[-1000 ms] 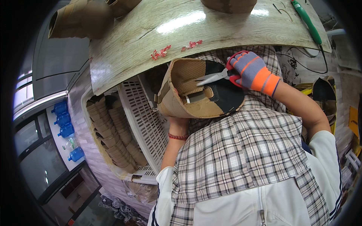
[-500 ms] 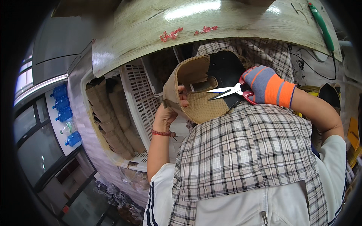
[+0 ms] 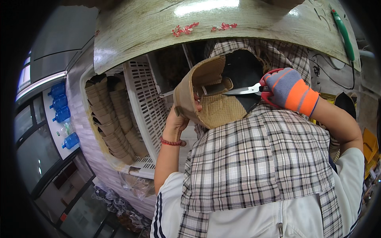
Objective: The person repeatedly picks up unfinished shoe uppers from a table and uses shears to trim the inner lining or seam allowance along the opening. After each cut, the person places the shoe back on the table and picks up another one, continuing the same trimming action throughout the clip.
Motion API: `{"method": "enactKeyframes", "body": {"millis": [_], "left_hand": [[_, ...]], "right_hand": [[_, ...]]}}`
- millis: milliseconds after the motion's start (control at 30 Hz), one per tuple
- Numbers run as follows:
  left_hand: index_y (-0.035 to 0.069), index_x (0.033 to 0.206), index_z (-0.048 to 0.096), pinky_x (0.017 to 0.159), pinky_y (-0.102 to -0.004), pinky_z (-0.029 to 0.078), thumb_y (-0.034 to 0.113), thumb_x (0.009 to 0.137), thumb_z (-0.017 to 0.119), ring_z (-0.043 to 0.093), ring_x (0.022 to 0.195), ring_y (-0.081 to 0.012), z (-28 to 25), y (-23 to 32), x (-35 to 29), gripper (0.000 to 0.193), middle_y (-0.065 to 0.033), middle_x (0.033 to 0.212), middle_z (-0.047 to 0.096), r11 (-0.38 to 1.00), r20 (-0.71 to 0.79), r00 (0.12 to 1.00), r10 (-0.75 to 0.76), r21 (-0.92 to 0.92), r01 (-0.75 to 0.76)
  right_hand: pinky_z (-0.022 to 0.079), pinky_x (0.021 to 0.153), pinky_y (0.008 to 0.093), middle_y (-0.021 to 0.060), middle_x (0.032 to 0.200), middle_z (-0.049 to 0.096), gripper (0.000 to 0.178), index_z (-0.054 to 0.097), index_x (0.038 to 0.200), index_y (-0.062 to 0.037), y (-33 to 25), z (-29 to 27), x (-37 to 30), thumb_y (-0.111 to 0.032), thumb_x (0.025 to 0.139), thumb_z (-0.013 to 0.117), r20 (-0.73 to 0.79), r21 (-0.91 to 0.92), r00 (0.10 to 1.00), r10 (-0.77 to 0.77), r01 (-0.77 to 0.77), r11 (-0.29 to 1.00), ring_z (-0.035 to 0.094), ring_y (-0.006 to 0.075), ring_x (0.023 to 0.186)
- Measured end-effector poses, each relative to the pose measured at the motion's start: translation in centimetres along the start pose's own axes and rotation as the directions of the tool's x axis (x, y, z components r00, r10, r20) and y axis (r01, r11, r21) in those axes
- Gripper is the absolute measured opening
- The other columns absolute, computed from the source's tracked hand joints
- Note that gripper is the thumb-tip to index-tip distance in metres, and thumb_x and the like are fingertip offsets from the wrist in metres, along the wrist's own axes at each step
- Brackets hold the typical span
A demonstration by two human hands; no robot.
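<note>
A curved tan piece with a quilted inner face and a black lining part (image 3: pixel 223 112) stands open above my lap. My left hand (image 3: pixel 178 121) is closed on its left wall, fingertips showing on the inside. My right hand (image 3: pixel 289 88), in a grey and orange glove, grips a pair of scissors (image 3: pixel 243 91) by the red handles. The blades lie together inside the piece, their tips over a small tan flap (image 3: pixel 217 88). Whether the tips touch the flap, I cannot tell.
A white slatted crate (image 3: pixel 145 85) at my left holds stacks of similar tan pieces (image 3: pixel 113 123). Ahead is a wood-patterned tabletop (image 3: pixel 151 43) with a green corded tool (image 3: pixel 343 35) at its right. Checked cloth (image 3: pixel 254 158) covers my lap. Blue water bottles (image 3: pixel 59 101) stand far left.
The scissor blades were spread and have come together. My right hand has shifted slightly right. My left hand keeps its grip on the tan piece.
</note>
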State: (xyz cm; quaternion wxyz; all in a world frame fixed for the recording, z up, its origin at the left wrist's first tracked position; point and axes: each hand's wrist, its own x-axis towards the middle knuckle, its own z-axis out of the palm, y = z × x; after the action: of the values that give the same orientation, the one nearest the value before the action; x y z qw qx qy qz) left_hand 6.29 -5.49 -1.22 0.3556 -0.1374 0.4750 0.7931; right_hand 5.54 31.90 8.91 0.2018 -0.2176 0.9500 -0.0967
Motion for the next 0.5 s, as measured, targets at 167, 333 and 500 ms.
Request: {"method": "enactKeyframes", "body": {"millis": [167, 333, 500], "left_hand": [[0.0, 0.114, 0.066, 0.083, -0.0293, 0.059, -0.001, 0.072, 0.085, 0.07, 0.09, -0.0179, 0.6, 0.7, -0.1, 0.046, -0.0069, 0.1, 0.071, 0.991, -0.073, 0.989, -0.131, -0.006, 0.131], [-0.001, 0.109, 0.07, 0.085, -0.0315, 0.059, -0.004, 0.069, 0.087, 0.069, 0.093, -0.0204, 1.4, 0.6, -0.1, 0.044, -0.0076, 0.102, 0.072, 0.973, -0.165, 0.965, -0.204, -0.141, 0.182], [0.001, 0.105, 0.072, 0.086, -0.0339, 0.06, -0.006, 0.067, 0.087, 0.068, 0.094, -0.0207, 0.9, 0.3, -0.2, 0.041, -0.0073, 0.102, 0.071, 0.965, -0.184, 0.956, -0.229, -0.171, 0.198]], "right_hand": [[0.053, 0.08, 0.0368, 0.0082, 0.09, 0.071, 0.026, 0.071, 0.1, -0.0096, -0.9, -0.6, 0.5, -0.027, 0.08, 0.077, -0.237, 0.059, 0.97, -0.056, 0.072, 0.996, 0.069, 0.0277, 0.09], [0.052, 0.081, 0.038, 0.0085, 0.093, 0.071, 0.029, 0.072, 0.097, -0.0128, -3.2, 0.0, 3.5, -0.034, 0.078, 0.077, -0.192, 0.001, 0.972, -0.136, 0.139, 0.99, 0.067, 0.0265, 0.091], [0.052, 0.079, 0.036, 0.0077, 0.088, 0.07, 0.026, 0.071, 0.098, -0.014, -4.5, 0.0, 4.9, -0.033, 0.08, 0.074, -0.114, -0.094, 0.983, -0.141, 0.131, 0.987, 0.068, 0.0249, 0.089]]}}
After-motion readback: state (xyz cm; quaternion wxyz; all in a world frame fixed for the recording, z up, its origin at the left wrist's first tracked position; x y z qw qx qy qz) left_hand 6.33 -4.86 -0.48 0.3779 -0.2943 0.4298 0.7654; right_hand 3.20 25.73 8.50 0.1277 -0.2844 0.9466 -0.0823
